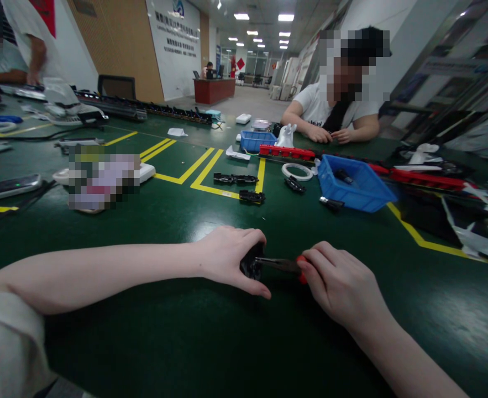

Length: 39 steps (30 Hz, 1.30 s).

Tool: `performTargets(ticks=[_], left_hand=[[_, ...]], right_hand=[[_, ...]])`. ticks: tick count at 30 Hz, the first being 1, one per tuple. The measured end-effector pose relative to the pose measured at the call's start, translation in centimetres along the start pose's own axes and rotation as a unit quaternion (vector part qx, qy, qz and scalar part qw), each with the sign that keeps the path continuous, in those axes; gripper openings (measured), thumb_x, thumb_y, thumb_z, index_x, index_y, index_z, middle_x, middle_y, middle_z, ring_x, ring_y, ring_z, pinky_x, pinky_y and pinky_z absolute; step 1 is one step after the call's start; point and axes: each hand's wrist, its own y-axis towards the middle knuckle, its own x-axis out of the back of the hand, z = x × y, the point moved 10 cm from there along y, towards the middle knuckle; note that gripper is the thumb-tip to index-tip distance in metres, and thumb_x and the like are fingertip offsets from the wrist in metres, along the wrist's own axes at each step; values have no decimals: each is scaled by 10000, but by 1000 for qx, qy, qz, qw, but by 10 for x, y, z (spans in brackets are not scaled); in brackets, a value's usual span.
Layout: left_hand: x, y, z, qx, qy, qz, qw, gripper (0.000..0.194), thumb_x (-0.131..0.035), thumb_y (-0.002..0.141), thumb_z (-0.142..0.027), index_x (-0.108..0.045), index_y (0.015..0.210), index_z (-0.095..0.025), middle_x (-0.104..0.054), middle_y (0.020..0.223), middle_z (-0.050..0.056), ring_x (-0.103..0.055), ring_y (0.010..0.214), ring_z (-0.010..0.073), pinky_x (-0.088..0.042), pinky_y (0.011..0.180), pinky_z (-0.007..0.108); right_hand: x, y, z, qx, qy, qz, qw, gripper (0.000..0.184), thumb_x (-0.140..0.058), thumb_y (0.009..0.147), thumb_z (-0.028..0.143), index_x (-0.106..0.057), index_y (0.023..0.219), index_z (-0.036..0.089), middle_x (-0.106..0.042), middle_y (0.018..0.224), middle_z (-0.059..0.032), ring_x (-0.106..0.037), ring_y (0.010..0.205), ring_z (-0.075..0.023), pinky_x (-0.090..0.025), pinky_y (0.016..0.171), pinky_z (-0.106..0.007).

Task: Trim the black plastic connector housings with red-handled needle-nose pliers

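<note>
My left hand [231, 257] is closed around a small black plastic part [252, 265] and holds it down on the dark green table [185, 337]. My right hand [337, 284] grips a red-handled tool [300, 271]. The tool's dark metal shaft [277, 264] runs left into the black part. Both hands sit close together near the table's middle. Whether the tool is a screwdriver or pliers I cannot make out.
A blue bin [357, 185] with black parts stands ahead on the right. More black parts [235, 178] lie on yellow floor-tape lines [204, 174]. A seated person [337, 119] works across the table beside a second blue bin [255, 141]. Red strips [287, 151] and white scraps [473, 237] clutter the right.
</note>
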Motion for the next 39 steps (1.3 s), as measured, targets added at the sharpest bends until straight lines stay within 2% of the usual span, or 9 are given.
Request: performTargets(ticks=[4,9,13,17,21,24,29,33,39], left_hand=[[0,-1,-3,-25,-6,1,1000,847,-593,657,-847,-490,1169,-180,-658,1043,72,-656,853,257,-484,659,329],[0,-1,-6,-42,-8,16,999,741,-603,742,-742,-474,1200,-175,-656,1051,70,-660,875,248,-482,665,311],[-1,-1,-5,-43,-13,23,999,724,-601,742,-744,-490,1180,-179,-664,1015,64,-659,852,240,-470,651,295],[-2,0,2,-18,-24,22,999,710,-579,753,-761,-500,1159,-184,-664,974,55,-655,800,228,-457,624,286],[-1,0,3,-12,-23,17,1000,721,-599,739,-759,-503,1159,-180,-659,964,50,-650,790,226,-453,606,283],[-1,-1,2,-14,-27,14,999,718,-605,737,-754,-505,1155,-179,-657,963,48,-648,790,223,-455,607,284],[2,-1,3,-9,-41,7,999,723,-627,723,-748,-495,1157,-185,-656,992,45,-651,801,224,-466,628,292],[4,-2,3,-12,-47,-7,999,718,-649,707,-737,-490,1151,-196,-654,1008,48,-654,817,229,-472,646,294],[6,-3,-3,-57,-36,-30,997,762,-655,680,-741,-480,1177,-192,-644,1024,57,-651,805,225,-471,640,288]], right_hand=[[1,-1,-2,-3,7,3,1000,352,-387,988,314,-611,758,170,-591,744,-53,-488,588,-129,-352,588,-284],[2,-2,-3,-3,9,1,1000,353,-385,989,315,-606,755,171,-596,746,-47,-490,592,-126,-350,599,-281],[-1,-3,-3,-1,9,11,1000,356,-363,996,317,-590,761,174,-602,746,-45,-501,597,-131,-353,607,-284],[-7,-2,-4,1,21,36,999,399,-363,985,453,-564,782,174,-596,747,-56,-512,599,-151,-362,591,-298],[-16,0,-4,-2,34,71,997,407,-510,882,580,-547,810,181,-594,761,-63,-540,645,-182,-382,590,-308],[-20,-1,-5,-14,35,83,996,283,-591,843,464,-537,808,188,-592,773,-60,-546,671,-188,-395,601,-308],[-22,-4,-6,-25,30,89,995,100,-612,770,253,-539,798,190,-593,777,-55,-546,683,-187,-407,607,-305],[-23,-4,-7,-28,23,90,995,83,-607,753,231,-542,785,190,-597,769,-55,-545,677,-190,-407,603,-311],[-26,-3,-6,-34,34,107,993,92,-601,743,233,-517,748,198,-592,740,-46,-544,660,-185,-411,591,-309]])
